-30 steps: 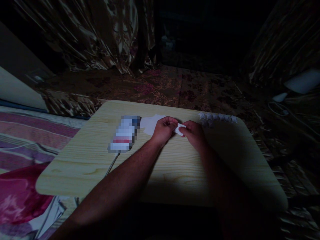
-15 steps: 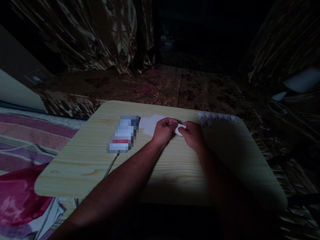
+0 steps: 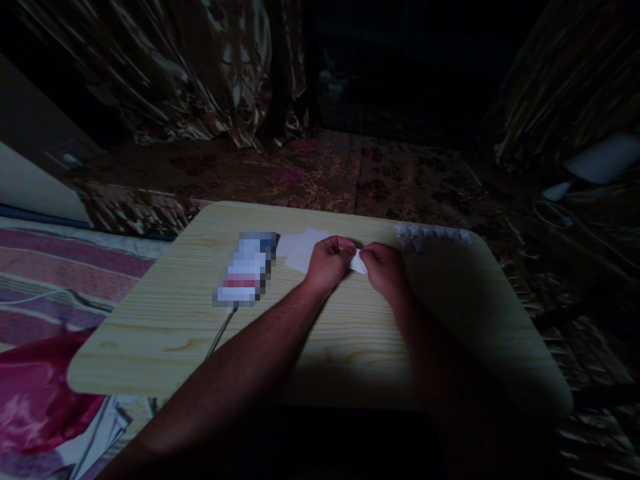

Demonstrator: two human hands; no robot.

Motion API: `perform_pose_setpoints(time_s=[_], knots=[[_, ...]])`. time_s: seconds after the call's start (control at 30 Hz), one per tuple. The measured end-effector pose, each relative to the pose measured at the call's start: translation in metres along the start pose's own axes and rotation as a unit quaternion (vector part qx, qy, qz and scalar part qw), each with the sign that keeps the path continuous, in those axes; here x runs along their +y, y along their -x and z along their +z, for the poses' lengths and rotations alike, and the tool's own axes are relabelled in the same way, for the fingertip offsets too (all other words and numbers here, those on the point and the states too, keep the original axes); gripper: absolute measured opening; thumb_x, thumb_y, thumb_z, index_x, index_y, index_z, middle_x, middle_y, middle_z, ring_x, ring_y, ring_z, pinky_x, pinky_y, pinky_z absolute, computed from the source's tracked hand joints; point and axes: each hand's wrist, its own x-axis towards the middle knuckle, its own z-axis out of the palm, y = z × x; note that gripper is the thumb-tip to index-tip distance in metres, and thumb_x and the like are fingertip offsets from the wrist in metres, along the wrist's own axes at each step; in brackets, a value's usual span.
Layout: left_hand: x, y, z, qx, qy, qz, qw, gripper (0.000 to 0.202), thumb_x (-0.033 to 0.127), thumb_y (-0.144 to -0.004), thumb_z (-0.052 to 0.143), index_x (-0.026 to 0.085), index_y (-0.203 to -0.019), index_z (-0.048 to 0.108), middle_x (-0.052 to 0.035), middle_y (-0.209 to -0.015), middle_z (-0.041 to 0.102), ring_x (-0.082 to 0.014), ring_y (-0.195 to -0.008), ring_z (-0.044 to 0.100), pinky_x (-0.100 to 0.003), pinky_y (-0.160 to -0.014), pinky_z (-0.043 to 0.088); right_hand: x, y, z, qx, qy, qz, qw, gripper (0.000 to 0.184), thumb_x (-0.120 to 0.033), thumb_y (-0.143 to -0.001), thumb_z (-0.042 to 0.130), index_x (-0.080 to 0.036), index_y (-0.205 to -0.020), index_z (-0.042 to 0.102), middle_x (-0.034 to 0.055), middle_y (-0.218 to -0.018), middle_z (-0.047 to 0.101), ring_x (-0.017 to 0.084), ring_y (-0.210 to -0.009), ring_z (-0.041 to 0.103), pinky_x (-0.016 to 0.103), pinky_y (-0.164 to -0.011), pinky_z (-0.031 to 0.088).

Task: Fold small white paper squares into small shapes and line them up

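A small folded piece of white paper is pinched between my two hands above the middle of the wooden table. My left hand grips its left end with thumb and fingers closed. On the right end, the fingers of my right hand are closed too, covering part of the paper. Loose white paper sheets lie on the table just left of my left hand. Beyond my right hand sit several small folded paper pieces, most of them in a row near the far edge.
A blurred-out phone lies on the table at the left, with a cable running from its near end. A pink satin cloth and striped bedding are at the left. At the far right stands a white lamp.
My right thumb and fingers have shifted on the folded paper, and the paper's right end is now tilted lower. My left hand keeps its grip.
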Motion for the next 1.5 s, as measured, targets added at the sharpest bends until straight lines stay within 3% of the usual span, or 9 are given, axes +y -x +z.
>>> perform_pose_setpoints(time_s=[0.13,0.27,0.37,0.97,1.2,1.5], knots=[[-0.0002,-0.0007,0.0007,0.009,0.012,-0.005,1.000,0.017,0.025,-0.063,0.073,0.014,-0.073,0.064,0.0011,-0.058,0.059,-0.0090,-0.050,0.048,-0.023,-0.049,0.036,-0.0020,-0.0004,-0.0004,0.001,0.002,0.001,1.000,0.034,-0.042,-0.083,0.052,-0.019,-0.057,0.053,-0.0021,-0.050,0.049,0.013,-0.052,0.046,0.025,-0.049,0.032],[0.0013,0.0002,0.0020,0.027,0.027,-0.001,0.999,0.019,0.027,-0.064,0.074,0.014,-0.075,0.063,0.0016,-0.059,0.058,-0.0082,-0.049,0.047,-0.022,-0.049,0.035,0.0001,-0.0002,0.0023,-0.032,-0.040,0.033,0.998,0.017,-0.036,-0.075,0.061,-0.019,-0.073,0.060,-0.0024,-0.058,0.058,0.013,-0.055,0.053,0.024,-0.050,0.036],[0.0029,0.0017,0.0037,0.034,0.039,-0.001,0.999,0.019,0.027,-0.065,0.074,0.014,-0.075,0.064,0.0017,-0.060,0.059,-0.0076,-0.049,0.046,-0.022,-0.049,0.035,0.0021,0.0002,0.0045,-0.025,-0.034,0.039,0.998,0.012,-0.031,-0.072,0.060,-0.019,-0.075,0.061,-0.0023,-0.059,0.060,0.014,-0.056,0.053,0.023,-0.050,0.037],[0.0036,0.0055,0.0073,0.029,0.042,0.023,0.998,0.020,0.029,-0.068,0.073,0.015,-0.079,0.064,0.0028,-0.061,0.058,-0.0064,-0.049,0.044,-0.020,-0.047,0.031,-0.0007,-0.0006,0.0045,-0.017,-0.112,0.064,0.992,0.009,-0.027,-0.070,0.059,-0.019,-0.073,0.061,-0.0033,-0.056,0.058,0.013,-0.053,0.055,0.024,-0.049,0.040],[0.0046,0.0070,0.0074,0.018,0.031,0.040,0.999,0.027,0.023,-0.061,0.076,0.016,-0.086,0.065,0.0006,-0.072,0.066,-0.0094,-0.059,0.056,-0.022,-0.057,0.042,-0.0019,-0.0012,0.0015,-0.013,-0.134,0.080,0.988,0.014,-0.032,-0.069,0.063,-0.019,-0.072,0.061,-0.0029,-0.058,0.060,0.014,-0.056,0.058,0.024,-0.052,0.043],[0.0022,0.0027,0.0036,0.011,0.062,0.021,0.998,0.024,0.018,-0.056,0.077,0.015,-0.077,0.066,-0.0003,-0.068,0.067,-0.0103,-0.057,0.058,-0.023,-0.058,0.045,-0.0011,0.0006,0.0042,-0.013,-0.168,0.088,0.982,0.015,-0.033,-0.068,0.064,-0.018,-0.070,0.062,-0.0012,-0.062,0.063,0.014,-0.058,0.058,0.023,-0.051,0.047]])
